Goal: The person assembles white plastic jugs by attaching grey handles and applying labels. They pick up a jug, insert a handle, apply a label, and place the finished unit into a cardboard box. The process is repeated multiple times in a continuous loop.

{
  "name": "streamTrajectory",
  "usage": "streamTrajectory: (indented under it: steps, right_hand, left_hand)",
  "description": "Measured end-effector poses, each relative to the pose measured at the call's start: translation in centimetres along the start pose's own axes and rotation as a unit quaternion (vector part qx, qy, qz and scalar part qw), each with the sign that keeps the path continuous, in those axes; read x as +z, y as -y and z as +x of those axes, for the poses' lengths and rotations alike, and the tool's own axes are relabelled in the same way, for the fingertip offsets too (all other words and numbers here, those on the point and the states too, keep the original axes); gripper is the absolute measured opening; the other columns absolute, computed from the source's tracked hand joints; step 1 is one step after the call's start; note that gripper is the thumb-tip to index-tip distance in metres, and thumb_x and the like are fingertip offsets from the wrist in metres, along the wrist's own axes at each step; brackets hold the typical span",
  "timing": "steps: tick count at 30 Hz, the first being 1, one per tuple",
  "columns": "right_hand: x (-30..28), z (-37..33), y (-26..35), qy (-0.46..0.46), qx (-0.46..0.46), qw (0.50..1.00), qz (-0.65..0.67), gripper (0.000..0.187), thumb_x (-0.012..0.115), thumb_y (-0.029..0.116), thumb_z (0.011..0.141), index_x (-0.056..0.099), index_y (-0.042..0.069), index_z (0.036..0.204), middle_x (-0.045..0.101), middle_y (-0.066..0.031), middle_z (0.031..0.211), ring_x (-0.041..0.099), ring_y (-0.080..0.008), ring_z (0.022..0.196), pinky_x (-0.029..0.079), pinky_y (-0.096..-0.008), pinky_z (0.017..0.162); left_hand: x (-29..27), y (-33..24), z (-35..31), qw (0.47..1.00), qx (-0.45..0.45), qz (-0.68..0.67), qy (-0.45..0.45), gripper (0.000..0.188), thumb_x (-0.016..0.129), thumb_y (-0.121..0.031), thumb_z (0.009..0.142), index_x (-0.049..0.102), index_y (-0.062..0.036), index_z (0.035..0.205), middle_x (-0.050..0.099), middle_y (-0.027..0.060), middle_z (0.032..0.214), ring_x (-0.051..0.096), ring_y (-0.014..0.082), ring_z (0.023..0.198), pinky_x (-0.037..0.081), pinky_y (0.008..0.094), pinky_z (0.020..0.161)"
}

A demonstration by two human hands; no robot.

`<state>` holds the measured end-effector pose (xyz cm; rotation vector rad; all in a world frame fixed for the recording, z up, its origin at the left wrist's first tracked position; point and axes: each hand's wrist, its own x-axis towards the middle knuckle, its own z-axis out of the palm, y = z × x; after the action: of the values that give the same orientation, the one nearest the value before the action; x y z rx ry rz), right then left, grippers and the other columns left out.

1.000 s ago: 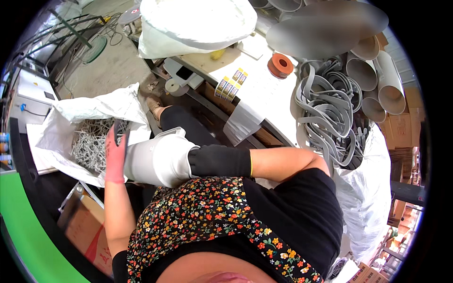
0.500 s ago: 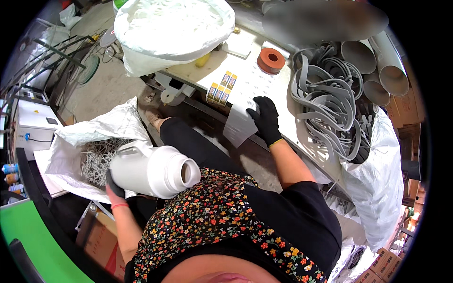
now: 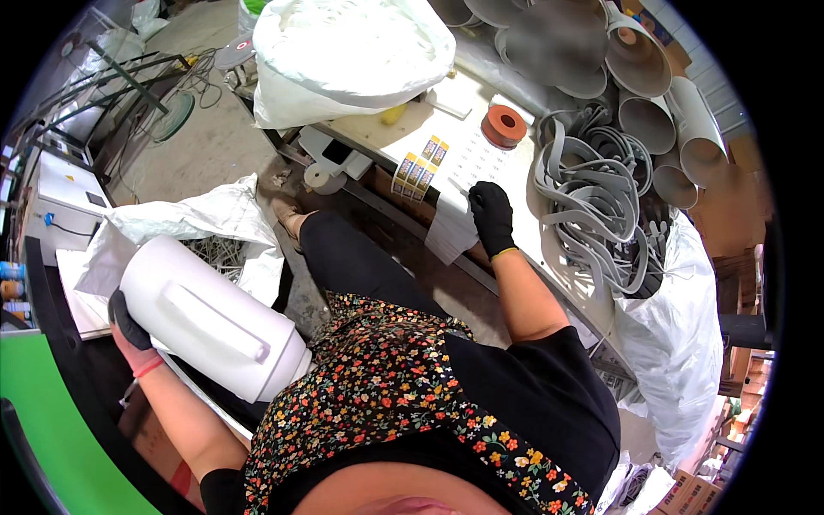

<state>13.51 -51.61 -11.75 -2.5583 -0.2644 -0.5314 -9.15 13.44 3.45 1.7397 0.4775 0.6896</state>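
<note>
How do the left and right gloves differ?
Colour: the left glove is pink and black; the right glove looks all black with a yellow cuff edge.
Contact: the left glove holds the base end of the white jug; the right glove is at the pale sheet hanging over the table's edge, touch unclear.
Shared: both cover the fingers and end near the wrist.

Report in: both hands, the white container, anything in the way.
Left hand gripping white container, handle facing camera. Right hand at label sheet, grip unclear. Container partly hides open sack; nothing seen blocking hands.
</note>
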Motion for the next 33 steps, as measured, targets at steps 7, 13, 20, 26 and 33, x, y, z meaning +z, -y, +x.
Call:
streamTrajectory:
  steps: [7, 13, 20, 26, 33]
  right_hand:
    - [-2.0, -0.7, 4.2, -0.058, -0.154, 0.986, 0.007, 0.016, 0.069, 0.003, 0.073, 0.063, 0.007, 0.088, 0.064, -0.0139, 0.101, 0.060, -0.0327, 0.099, 0.050, -0.0407, 0.083]
    - [-3.3, 5.4, 23.1, 0.232, -0.101, 0.876, 0.411, 0.045, 0.062, 0.004, 0.088, 0.051, 0.007, 0.131, 0.060, -0.0065, 0.086, 0.058, -0.0149, 0.082, 0.049, -0.0294, 0.075]
    - [-3.2, 9.2, 39.0, 0.475, -0.170, 0.700, 0.506, 0.060, 0.067, 0.008, 0.087, 0.040, 0.002, 0.140, 0.058, -0.0015, 0.087, 0.053, -0.0081, 0.079, 0.046, -0.0247, 0.073]
    - [-3.0, 7.5, 42.9, 0.482, -0.207, 0.721, 0.452, 0.061, 0.070, 0.012, 0.085, 0.042, 0.001, 0.138, 0.060, -0.0033, 0.083, 0.055, -0.0081, 0.074, 0.045, -0.0246, 0.064]
    - [0.1, 7.9, 40.6, 0.414, -0.206, 0.793, 0.396, 0.072, 0.078, 0.019, 0.077, 0.042, -0.002, 0.136, 0.055, -0.0029, 0.074, 0.052, -0.0093, 0.068, 0.041, -0.0260, 0.058]
  left_hand:
    - [1.0, -0.4, -2.4, 0.989, 0.010, 0.137, 0.051, 0.034, 0.042, -0.017, 0.101, 0.056, 0.0070, 0.120, 0.059, 0.0134, 0.119, 0.058, 0.0209, 0.105, 0.047, 0.0305, 0.091]
    - [5.7, -2.9, -2.9, 0.969, -0.097, -0.226, -0.012, 0.034, 0.047, -0.022, 0.100, 0.055, 0.0004, 0.125, 0.060, 0.0112, 0.119, 0.058, 0.0175, 0.108, 0.046, 0.0294, 0.096]
    - [7.9, -6.7, -3.8, 0.988, 0.062, -0.141, -0.024, 0.020, 0.055, -0.009, 0.094, 0.061, -0.0010, 0.112, 0.062, 0.0037, 0.106, 0.057, 0.0102, 0.097, 0.045, 0.0226, 0.088]
    - [7.6, -8.3, -5.1, 0.993, 0.085, -0.084, -0.007, 0.015, 0.053, -0.011, 0.095, 0.060, -0.0030, 0.106, 0.060, 0.0000, 0.096, 0.056, 0.0069, 0.086, 0.045, 0.0199, 0.077]
    - [7.5, -8.6, -4.9, 0.994, 0.061, -0.085, -0.026, 0.014, 0.057, -0.013, 0.093, 0.062, -0.0020, 0.100, 0.062, 0.0010, 0.091, 0.056, 0.0089, 0.083, 0.045, 0.0217, 0.075]
